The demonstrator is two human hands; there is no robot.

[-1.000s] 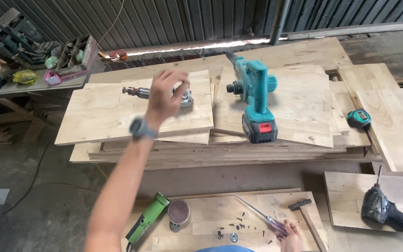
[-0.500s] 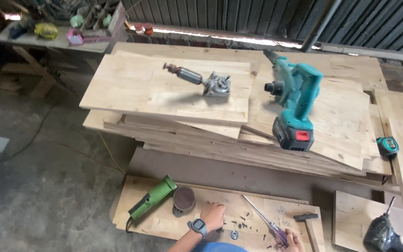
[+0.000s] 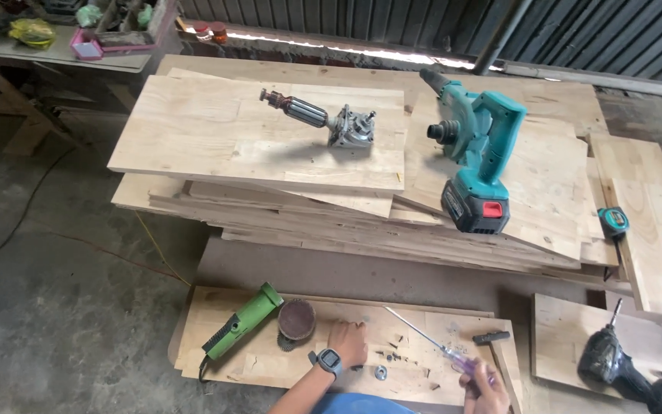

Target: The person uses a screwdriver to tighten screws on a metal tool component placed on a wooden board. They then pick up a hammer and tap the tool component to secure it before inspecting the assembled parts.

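Observation:
My left hand, with a watch on its wrist, rests palm down on a low wooden board, fingers bent, right beside a dark round sanding disc and a green angle grinder body. My right hand grips the purple handle of a long screwdriver whose shaft points up and left. Small screws and a washer lie between my hands. A motor armature joined to a grey gear head lies on the stacked boards ahead.
A teal cordless blower stands on the stack of plywood boards. A teal tape measure lies at the right. A black cordless drill sits at the lower right. A cluttered workbench stands far left.
My left hand let go of the armature on the far board and came back down to the low board. The view shifted to the left.

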